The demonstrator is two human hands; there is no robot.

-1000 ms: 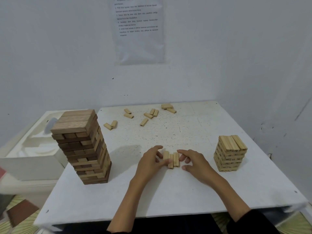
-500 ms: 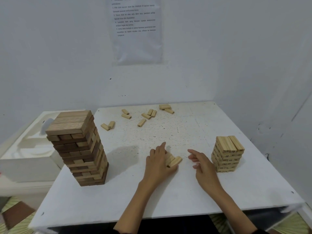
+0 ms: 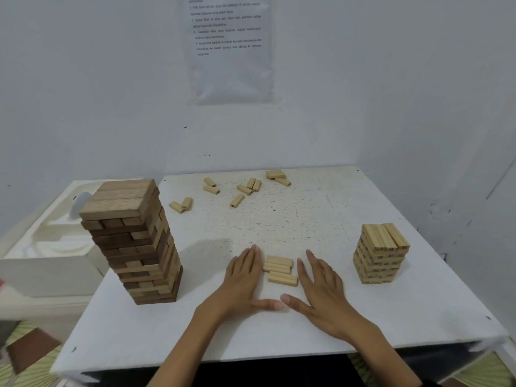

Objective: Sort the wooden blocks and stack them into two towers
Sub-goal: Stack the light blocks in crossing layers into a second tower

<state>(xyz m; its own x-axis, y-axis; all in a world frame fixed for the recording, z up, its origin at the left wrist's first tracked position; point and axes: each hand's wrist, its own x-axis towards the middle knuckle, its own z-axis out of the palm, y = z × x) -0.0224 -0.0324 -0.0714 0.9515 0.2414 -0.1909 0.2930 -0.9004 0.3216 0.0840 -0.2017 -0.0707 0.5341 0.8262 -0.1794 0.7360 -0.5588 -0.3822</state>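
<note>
Three blocks [image 3: 279,268] between two hands [image 3: 242,280] [image 3: 321,287], two towers [image 3: 134,247] [image 3: 381,254]

The tall dark tower [image 3: 134,241] is standing at the left side of the desk [image 3: 307,219] and the short pale tower [image 3: 381,254] near its right edge, leaving a wide bare stretch of desk lying open between them. In the near middle, the left hand [image 3: 243,280] and right hand [image 3: 321,286] are lying flat on either side of 3 pale blocks [image 3: 279,270], closing that spot off. Loose blocks [image 3: 243,188] are lying scattered along the far edge before the wall [image 3: 307,129], narrowing the way there.
</note>
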